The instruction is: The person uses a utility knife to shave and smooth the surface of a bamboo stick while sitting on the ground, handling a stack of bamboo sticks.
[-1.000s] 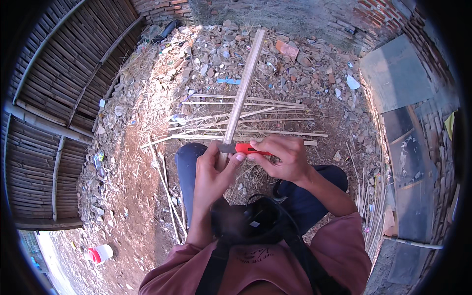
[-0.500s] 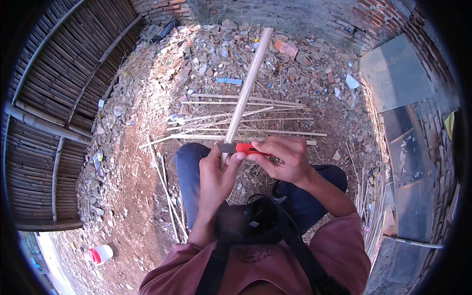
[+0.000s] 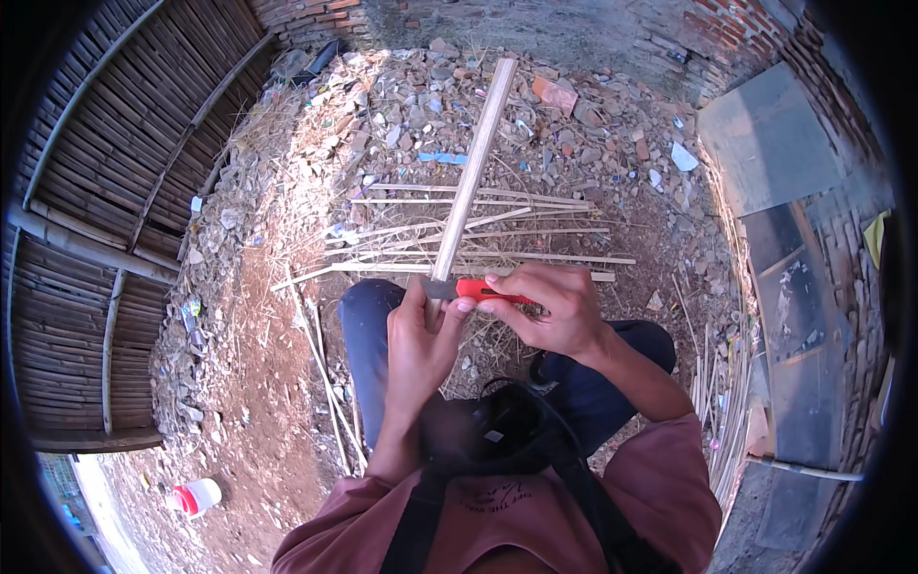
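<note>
A long pale strip of split bamboo or wood (image 3: 477, 165) points away from me, tilted a little to the right at its far end. My left hand (image 3: 419, 337) pinches its near end between thumb and fingers. My right hand (image 3: 557, 304) is closed around a red-handled utility knife (image 3: 475, 289). Its dark blade lies crosswise over the strip, just above my left fingers; the left thumb is close to the handle's front. Whether the edge has cut in cannot be made out. Beyond my hands, several thin strips (image 3: 535, 256) lie crosswise on the ground.
My bent knees (image 3: 368, 330) flank the work. Rubble (image 3: 402, 105) covers the ground up to a wall (image 3: 535, 33). A bamboo-slat panel (image 3: 72, 297) stands left, and a red-and-white container (image 3: 198, 497) sits at lower left. Boards (image 3: 775, 143) lean at right; more strips (image 3: 330, 383) lie beside my left leg.
The far end of the long strip has swung slightly left and down. The knife has shifted a touch left with it; both hands keep their grip.
</note>
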Available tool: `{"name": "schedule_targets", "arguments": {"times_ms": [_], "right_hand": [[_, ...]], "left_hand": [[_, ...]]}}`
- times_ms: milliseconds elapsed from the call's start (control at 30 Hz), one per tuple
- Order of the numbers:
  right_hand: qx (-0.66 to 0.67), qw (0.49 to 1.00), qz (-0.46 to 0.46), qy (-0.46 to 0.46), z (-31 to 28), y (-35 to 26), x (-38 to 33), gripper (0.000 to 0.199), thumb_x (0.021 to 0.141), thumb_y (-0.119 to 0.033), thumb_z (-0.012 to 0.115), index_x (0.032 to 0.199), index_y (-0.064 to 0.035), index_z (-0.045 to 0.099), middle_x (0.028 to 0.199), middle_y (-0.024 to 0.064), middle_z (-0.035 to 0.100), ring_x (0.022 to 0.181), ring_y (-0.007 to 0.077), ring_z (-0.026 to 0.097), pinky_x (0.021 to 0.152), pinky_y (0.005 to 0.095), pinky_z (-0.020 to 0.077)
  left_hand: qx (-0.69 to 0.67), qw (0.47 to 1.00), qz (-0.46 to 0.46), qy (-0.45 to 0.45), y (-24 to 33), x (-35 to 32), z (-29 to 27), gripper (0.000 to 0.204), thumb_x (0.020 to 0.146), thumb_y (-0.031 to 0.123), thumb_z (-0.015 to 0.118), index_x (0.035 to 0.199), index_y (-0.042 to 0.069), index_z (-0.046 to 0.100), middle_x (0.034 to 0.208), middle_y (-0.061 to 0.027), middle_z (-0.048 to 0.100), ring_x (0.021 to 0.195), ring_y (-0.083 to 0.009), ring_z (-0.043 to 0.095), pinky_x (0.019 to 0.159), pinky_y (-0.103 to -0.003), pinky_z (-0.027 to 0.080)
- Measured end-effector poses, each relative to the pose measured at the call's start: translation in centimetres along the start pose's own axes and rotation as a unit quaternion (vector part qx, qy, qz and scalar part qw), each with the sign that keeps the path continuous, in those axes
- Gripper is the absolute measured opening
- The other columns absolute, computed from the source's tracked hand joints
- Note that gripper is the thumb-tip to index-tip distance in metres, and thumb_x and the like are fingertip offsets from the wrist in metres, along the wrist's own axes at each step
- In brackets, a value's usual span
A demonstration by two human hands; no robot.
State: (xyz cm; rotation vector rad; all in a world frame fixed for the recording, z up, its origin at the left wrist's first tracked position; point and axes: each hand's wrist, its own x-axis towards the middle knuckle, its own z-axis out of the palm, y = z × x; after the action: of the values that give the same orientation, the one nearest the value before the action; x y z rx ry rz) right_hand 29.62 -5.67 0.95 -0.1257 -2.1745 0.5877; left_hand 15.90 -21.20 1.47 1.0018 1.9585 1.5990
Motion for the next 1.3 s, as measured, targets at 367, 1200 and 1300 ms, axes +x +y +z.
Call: {"name": "schedule_targets", "arguments": {"times_ms": [367,1200,1300], "right_hand": [[-0.01,1.0,0.003,-0.005,0.0,-0.5,0.1,0.02,0.085,-0.024,0.091,0.094,-0.0105,0.08,0.075,0.0008,0.072,0.058,0.0175,0.068,0.049,0.0329,0.05],[-0.097,0.993,-0.019,0.068,-1.1,0.6,1.1,0.024,0.084,-0.02,0.092,0.103,-0.0088,0.081,0.079,0.0028,0.074,0.061,0.017,0.071,0.05,0.0318,0.0517],[-0.069,0.992,0.028,0.097,-2.3,1.3,2.0,0.022,0.085,-0.018,0.092,0.101,-0.0075,0.081,0.082,0.0061,0.077,0.064,0.0192,0.074,0.053,0.0322,0.0537]], "left_hand": [[-0.028,0.999,0.043,-0.002,-1.0,0.0,0.0,0.026,0.101,0.019,0.079,0.098,0.0,0.061,0.066,-0.0018,0.06,0.061,-0.005,0.045,0.054,-0.027,0.037],[0.062,0.998,0.006,0.002,-0.4,-1.1,0.7,0.034,0.105,0.03,0.076,0.102,-0.002,0.066,0.063,0.0024,0.051,0.062,-0.0044,0.04,0.053,-0.028,0.034],[0.094,0.995,-0.01,-0.015,-0.2,-1.3,0.7,0.039,0.106,0.033,0.073,0.099,-0.004,0.061,0.061,-0.0043,0.048,0.061,-0.0075,0.041,0.052,-0.031,0.036]]}}
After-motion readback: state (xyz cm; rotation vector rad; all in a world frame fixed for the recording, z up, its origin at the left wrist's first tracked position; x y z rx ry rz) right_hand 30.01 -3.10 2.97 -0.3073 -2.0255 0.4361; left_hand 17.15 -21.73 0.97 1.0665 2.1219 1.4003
